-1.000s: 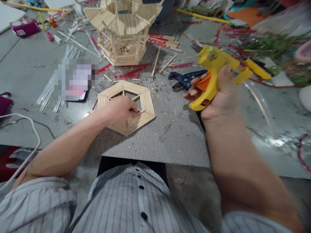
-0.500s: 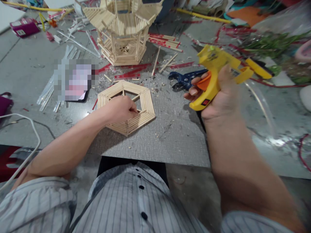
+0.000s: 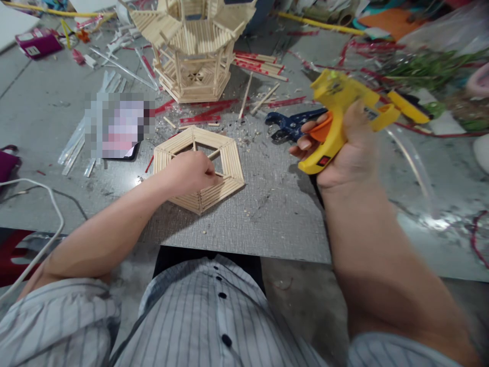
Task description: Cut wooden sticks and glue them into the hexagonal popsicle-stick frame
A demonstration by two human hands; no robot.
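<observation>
A flat hexagonal frame of wooden sticks (image 3: 229,153) lies on a grey textured mat (image 3: 267,214). My left hand (image 3: 189,172) rests on the frame's near side, fingers pinched on a short wooden stick (image 3: 220,176) inside the opening. My right hand (image 3: 340,153) is raised to the right of the frame, wrapped round a yellow glue gun (image 3: 340,97) with a finger on its orange trigger. A clear glue stick trails from the gun's back.
A tall wooden stick pavilion model (image 3: 193,46) stands behind the frame. Blue pliers (image 3: 288,126) lie left of the glue gun. Loose sticks, red strips and clear glue sticks (image 3: 76,145) litter the floor. A white cable (image 3: 46,204) curves at left. Green foliage (image 3: 428,69) lies at right.
</observation>
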